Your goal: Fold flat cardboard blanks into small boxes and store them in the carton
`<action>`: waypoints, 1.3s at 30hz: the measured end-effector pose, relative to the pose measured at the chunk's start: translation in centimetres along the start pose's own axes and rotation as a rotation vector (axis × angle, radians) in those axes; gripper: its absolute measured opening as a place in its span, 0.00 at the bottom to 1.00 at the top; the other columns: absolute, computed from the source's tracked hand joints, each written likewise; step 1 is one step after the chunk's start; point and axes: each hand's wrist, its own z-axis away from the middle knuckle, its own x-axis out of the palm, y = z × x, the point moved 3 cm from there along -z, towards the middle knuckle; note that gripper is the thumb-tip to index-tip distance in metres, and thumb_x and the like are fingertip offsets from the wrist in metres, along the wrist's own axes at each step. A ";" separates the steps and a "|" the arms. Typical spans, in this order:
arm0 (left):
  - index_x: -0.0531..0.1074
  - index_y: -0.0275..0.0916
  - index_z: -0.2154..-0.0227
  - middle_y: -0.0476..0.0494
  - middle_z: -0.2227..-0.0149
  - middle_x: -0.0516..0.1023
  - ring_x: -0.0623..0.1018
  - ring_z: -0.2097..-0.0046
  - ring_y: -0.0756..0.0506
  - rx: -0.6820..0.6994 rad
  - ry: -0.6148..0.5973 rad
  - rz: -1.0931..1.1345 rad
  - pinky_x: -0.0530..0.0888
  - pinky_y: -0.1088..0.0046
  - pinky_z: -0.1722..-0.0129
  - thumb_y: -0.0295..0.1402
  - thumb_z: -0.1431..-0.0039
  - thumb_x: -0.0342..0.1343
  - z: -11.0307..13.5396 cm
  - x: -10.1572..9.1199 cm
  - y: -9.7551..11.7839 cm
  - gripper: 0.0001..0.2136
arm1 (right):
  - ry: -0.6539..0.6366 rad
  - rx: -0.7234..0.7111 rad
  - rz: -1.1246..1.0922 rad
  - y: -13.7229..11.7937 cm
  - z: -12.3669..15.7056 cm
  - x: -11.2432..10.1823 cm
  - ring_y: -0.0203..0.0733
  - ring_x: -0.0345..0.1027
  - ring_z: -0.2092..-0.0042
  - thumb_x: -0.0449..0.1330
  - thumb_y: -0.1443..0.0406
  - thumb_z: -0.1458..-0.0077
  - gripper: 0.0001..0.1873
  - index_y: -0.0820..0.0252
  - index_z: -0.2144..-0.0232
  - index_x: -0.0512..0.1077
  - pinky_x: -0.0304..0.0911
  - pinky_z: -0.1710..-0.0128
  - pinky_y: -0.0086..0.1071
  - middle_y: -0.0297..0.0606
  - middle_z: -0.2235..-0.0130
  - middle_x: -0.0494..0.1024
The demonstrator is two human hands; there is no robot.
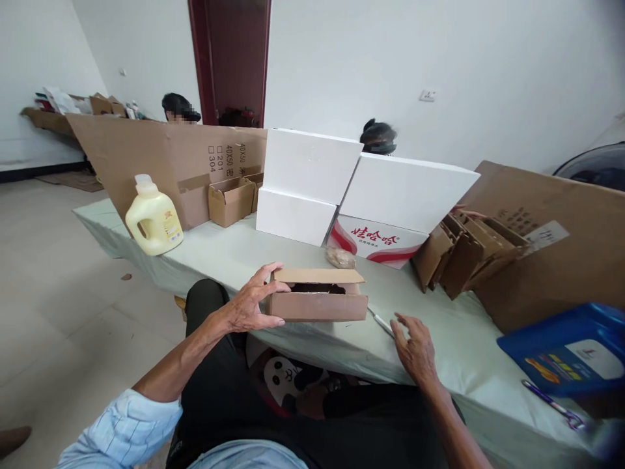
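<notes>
My left hand (251, 301) grips the left end of a small brown cardboard box (319, 307), thumb below and fingers over its top edge. The box's upper flap stands partly raised, and a dark gap shows inside. To the right of the box, a thin tool with a white handle (383, 324) lies on the cloth; its kind is not clear. My right hand (415, 346) is beside that handle with its fingers apart and nothing visible in them. Behind the box rests a small brown wrapped bundle (340, 257).
White boxes (310, 166) and a red-and-white carton (375, 240) form a wall across the table. A yellow jug (153, 218) and open cardboard boxes (232, 200) stand left. Folded cardboard boxes (469, 251), a blue jug (566, 352) and a lanyard (551, 400) are right. Two people sit behind.
</notes>
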 end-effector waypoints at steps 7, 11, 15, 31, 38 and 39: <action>0.74 0.44 0.44 0.30 0.29 0.64 0.68 0.29 0.30 0.025 -0.008 -0.050 0.72 0.47 0.32 0.29 0.51 0.76 -0.4 -0.6 0.8 0.30 | 0.019 -0.404 -0.219 -17.2 -7.4 -3.1 0.55 0.74 0.49 0.59 0.65 0.28 0.14 0.56 0.43 0.75 0.68 0.47 0.50 0.48 0.50 0.81; 0.73 0.44 0.42 0.30 0.29 0.64 0.67 0.28 0.29 0.023 -0.021 -0.061 0.71 0.47 0.31 0.30 0.53 0.77 -0.7 -0.9 0.9 0.33 | -0.147 -0.498 -0.171 -21.1 -8.5 -1.9 0.56 0.72 0.48 0.57 0.62 0.26 0.14 0.59 0.44 0.76 0.65 0.48 0.47 0.49 0.49 0.81; 0.70 0.44 0.40 0.31 0.30 0.66 0.68 0.29 0.29 0.000 -0.030 -0.083 0.72 0.46 0.32 0.32 0.54 0.78 -1.2 -1.2 0.6 0.37 | -0.217 -0.483 -0.102 -20.3 -8.9 0.0 0.53 0.70 0.54 0.53 0.58 0.23 0.16 0.61 0.50 0.77 0.61 0.52 0.45 0.46 0.56 0.81; 0.85 0.45 0.57 0.37 0.33 0.73 0.67 0.30 0.28 0.026 -0.024 -0.419 0.69 0.38 0.36 0.35 0.32 0.64 -7.4 1.0 3.9 0.06 | -0.218 -0.396 -0.152 -20.6 -9.6 1.0 0.51 0.68 0.56 0.51 0.58 0.21 0.17 0.57 0.56 0.78 0.57 0.55 0.43 0.43 0.60 0.80; 0.86 0.46 0.65 0.42 0.41 0.81 0.73 0.35 0.31 -0.050 -0.030 -0.295 0.70 0.40 0.39 0.30 0.35 0.64 -8.8 1.1 3.5 0.06 | -0.202 -0.391 -0.149 -21.0 -9.5 0.9 0.51 0.68 0.55 0.51 0.59 0.22 0.16 0.58 0.57 0.78 0.58 0.52 0.44 0.43 0.59 0.80; 0.85 0.46 0.65 0.42 0.42 0.81 0.73 0.36 0.31 -0.055 -0.014 -0.275 0.70 0.40 0.39 0.29 0.36 0.65 -8.8 1.1 3.4 0.06 | -0.205 -0.387 -0.146 -21.0 -9.5 1.0 0.51 0.68 0.55 0.52 0.60 0.22 0.16 0.58 0.56 0.78 0.58 0.52 0.44 0.43 0.59 0.80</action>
